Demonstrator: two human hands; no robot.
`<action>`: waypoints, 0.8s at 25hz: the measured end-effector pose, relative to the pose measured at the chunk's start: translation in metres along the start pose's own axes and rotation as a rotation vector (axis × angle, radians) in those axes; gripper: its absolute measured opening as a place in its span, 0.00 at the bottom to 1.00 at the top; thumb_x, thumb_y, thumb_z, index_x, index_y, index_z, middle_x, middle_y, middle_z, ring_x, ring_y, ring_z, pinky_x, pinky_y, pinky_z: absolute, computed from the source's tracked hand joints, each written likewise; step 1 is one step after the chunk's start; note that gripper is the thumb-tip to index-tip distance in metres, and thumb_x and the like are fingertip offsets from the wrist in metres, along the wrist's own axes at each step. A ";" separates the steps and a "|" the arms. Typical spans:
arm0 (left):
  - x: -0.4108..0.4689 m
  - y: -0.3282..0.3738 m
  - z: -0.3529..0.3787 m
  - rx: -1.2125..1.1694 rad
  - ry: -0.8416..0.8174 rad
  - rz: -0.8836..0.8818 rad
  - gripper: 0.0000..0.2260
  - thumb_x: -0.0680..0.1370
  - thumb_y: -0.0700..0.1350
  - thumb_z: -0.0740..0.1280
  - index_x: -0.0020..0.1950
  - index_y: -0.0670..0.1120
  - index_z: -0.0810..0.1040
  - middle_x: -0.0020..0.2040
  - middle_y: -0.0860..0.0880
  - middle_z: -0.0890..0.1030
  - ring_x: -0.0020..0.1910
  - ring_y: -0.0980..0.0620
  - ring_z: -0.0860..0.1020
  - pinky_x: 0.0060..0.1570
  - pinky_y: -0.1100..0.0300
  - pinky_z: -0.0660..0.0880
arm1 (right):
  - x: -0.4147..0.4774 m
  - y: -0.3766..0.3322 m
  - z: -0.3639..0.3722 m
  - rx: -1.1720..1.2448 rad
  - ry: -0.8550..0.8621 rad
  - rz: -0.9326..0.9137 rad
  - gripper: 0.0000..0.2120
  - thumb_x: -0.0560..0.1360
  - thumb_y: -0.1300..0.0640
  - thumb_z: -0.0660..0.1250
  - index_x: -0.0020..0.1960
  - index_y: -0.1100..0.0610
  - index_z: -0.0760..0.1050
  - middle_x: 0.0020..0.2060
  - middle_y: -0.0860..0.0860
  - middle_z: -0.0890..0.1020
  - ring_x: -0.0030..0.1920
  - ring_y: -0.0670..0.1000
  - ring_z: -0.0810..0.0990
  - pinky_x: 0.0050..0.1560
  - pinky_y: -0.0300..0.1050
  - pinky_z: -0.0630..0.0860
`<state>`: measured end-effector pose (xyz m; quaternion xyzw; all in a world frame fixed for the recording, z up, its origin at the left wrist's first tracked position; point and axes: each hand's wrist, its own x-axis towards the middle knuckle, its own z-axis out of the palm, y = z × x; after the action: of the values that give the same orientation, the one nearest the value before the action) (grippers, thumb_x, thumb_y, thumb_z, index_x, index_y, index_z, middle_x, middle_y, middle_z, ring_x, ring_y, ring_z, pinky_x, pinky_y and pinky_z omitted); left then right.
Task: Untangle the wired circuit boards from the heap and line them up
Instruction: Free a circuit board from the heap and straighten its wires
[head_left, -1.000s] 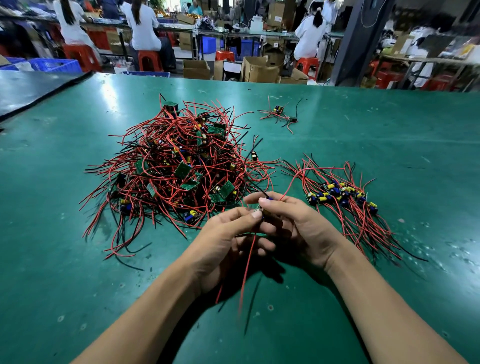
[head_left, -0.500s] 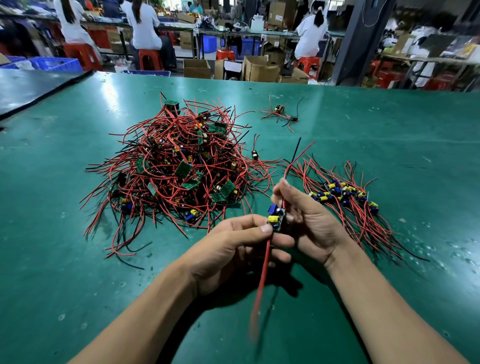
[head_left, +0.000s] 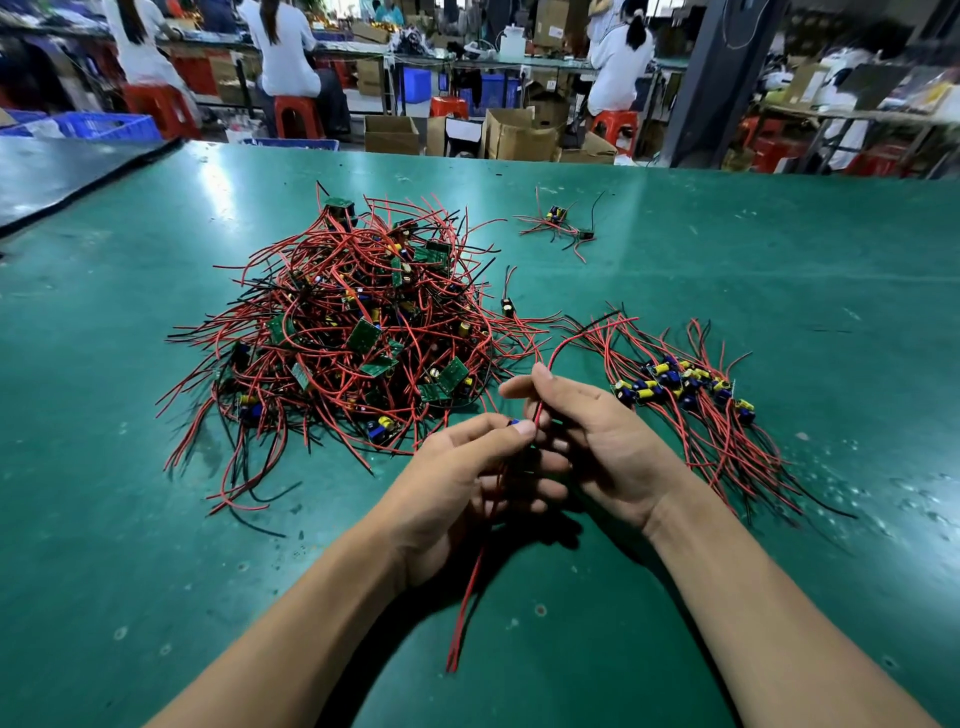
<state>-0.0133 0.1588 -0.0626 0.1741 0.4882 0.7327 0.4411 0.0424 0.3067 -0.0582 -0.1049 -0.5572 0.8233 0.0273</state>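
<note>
A tangled heap (head_left: 358, 332) of small green circuit boards with red and black wires lies on the green table, left of centre. To the right, a row of sorted boards (head_left: 680, 387) lies side by side with wires fanned out. Both hands hold one board in front of the heap. My left hand (head_left: 467, 478) pinches the board (head_left: 515, 423), mostly hidden, only a blue part showing. Its red wires (head_left: 467, 597) hang down toward me. My right hand (head_left: 592, 441) pinches the upper red wire (head_left: 561, 348), which curves up and right.
A small separate cluster of wired boards (head_left: 558, 221) lies farther back, and one loose board (head_left: 508, 306) sits right of the heap. The green table (head_left: 779, 260) stretches wide. People on red stools, cardboard boxes and blue crates stand beyond its far edge.
The board has sunk lower into my left fingers and is now mostly hidden. The upper wires swung from straight up to curving right, and my right fingers slid along the red wire.
</note>
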 end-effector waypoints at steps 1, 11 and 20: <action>-0.001 0.000 0.001 0.018 0.007 0.008 0.09 0.71 0.46 0.71 0.47 0.43 0.80 0.46 0.39 0.85 0.37 0.45 0.83 0.40 0.56 0.80 | -0.001 -0.001 0.002 -0.034 -0.002 0.007 0.15 0.75 0.42 0.68 0.50 0.51 0.85 0.30 0.49 0.73 0.26 0.47 0.67 0.27 0.38 0.67; -0.001 -0.002 0.004 0.167 0.094 0.077 0.10 0.78 0.38 0.67 0.37 0.45 0.82 0.41 0.40 0.84 0.36 0.44 0.83 0.38 0.56 0.80 | -0.007 0.004 0.007 -0.074 -0.080 0.024 0.13 0.76 0.46 0.70 0.52 0.55 0.84 0.37 0.51 0.84 0.29 0.46 0.80 0.26 0.37 0.74; 0.001 -0.003 0.006 0.178 0.293 0.159 0.07 0.78 0.36 0.66 0.43 0.37 0.83 0.36 0.39 0.83 0.29 0.48 0.80 0.32 0.59 0.80 | 0.000 0.009 -0.005 -0.103 0.018 0.014 0.09 0.73 0.52 0.76 0.50 0.56 0.84 0.41 0.54 0.83 0.36 0.52 0.79 0.39 0.46 0.78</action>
<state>-0.0080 0.1638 -0.0625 0.1421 0.5947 0.7366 0.2890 0.0440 0.3078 -0.0681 -0.1175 -0.5980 0.7926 0.0210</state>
